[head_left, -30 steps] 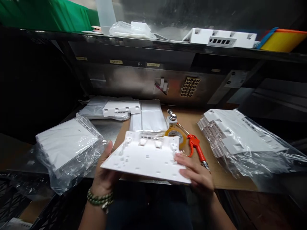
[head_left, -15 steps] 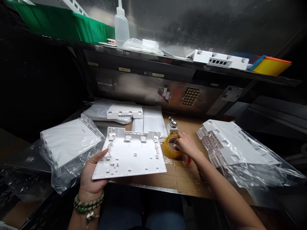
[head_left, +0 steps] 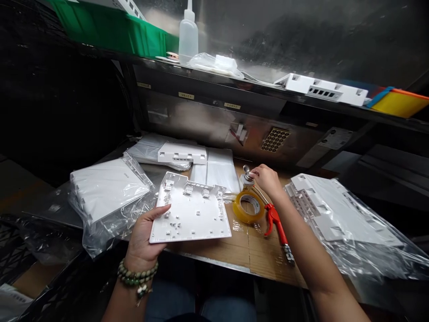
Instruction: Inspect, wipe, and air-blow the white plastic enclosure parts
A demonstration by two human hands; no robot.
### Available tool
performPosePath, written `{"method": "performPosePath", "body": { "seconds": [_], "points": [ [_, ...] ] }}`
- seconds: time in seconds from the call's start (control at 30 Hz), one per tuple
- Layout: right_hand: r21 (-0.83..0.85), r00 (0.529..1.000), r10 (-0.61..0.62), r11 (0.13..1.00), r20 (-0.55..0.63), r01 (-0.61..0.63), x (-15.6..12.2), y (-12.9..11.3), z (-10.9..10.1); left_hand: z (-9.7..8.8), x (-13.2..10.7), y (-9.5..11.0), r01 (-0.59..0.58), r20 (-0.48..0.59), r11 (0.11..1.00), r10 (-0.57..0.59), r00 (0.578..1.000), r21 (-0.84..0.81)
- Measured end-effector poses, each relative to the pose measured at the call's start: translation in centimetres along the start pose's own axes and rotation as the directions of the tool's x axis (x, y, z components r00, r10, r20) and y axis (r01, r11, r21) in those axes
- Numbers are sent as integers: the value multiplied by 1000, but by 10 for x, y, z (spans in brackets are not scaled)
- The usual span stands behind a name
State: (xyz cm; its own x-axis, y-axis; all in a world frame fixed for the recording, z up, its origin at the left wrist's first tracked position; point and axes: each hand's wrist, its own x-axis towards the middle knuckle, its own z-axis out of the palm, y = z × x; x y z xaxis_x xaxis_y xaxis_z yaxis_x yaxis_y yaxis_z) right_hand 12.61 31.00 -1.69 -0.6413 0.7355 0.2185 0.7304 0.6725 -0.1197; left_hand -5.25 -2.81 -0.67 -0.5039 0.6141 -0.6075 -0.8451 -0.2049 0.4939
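Note:
My left hand [head_left: 147, 237] grips a white plastic housing cover [head_left: 196, 223] by its left edge, thumb on the inner face. The cover is tilted, its clips and posts facing me. With fingers curled together, my right hand [head_left: 266, 181] is at the metal top of a small pump dispenser bottle [head_left: 246, 180]. Whatever is between those fingertips, if anything, is hidden. Just in front of the bottle lies a roll of yellowish clear tape [head_left: 239, 210]. Beside the roll, under my right forearm, is a red air blow gun [head_left: 273, 219] with a metal fitting.
Bagged white covers [head_left: 107, 190] lie at left, and a stack of similar covers [head_left: 345, 210] at right. Behind are flat plastic bags [head_left: 221, 170] and another white housing [head_left: 182, 153]. The shelf above bears a green bin [head_left: 110, 33], a squeeze bottle [head_left: 188, 38] and a yellow bin [head_left: 400, 102].
My right hand has moved from the tape roll up to the dispenser top, uncovering the blow gun. My left hand still holds the cover, now tilted slightly more. The whole view has shifted.

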Motion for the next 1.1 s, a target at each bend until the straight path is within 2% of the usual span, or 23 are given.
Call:
{"method": "performPosePath", "body": {
  "seconds": [0.27,0.47,0.6,0.7,0.77,0.83,0.93,1.0,1.1],
  "points": [
    [-89,1000,7,996,31,-4,2,-7,-7,17,4,7,11,82,996,-4,997,-86],
    [-89,1000,21,996,12,-20,0,-11,-6,24,4,5,15,147,992,3,989,-123],
    [-30,998,27,999,-53,-29,-6,-14,-14,24,4,3,31,161,990,-8,987,-138],
    [94,988,-1,995,-156,15,-29,-34,-27,24,5,1,44,193,986,-12,981,-158],
    [334,967,-89,927,-239,168,-58,-60,-36,25,5,-2,51,217,985,-14,976,-165],
    [606,927,-230,704,-297,369,-95,-96,-45,27,5,-7,47,227,986,-8,974,-163],
    [741,884,-384,506,-265,442,-146,-149,-49,32,2,-18,-57,266,984,101,959,-167],
    [765,868,-423,457,-262,454,-167,-174,-46,34,-1,-25,-164,311,971,213,926,-176],
    [742,859,-411,462,-305,485,-181,-187,-36,34,-5,-33,-228,337,956,280,899,-186]
  ]
}}
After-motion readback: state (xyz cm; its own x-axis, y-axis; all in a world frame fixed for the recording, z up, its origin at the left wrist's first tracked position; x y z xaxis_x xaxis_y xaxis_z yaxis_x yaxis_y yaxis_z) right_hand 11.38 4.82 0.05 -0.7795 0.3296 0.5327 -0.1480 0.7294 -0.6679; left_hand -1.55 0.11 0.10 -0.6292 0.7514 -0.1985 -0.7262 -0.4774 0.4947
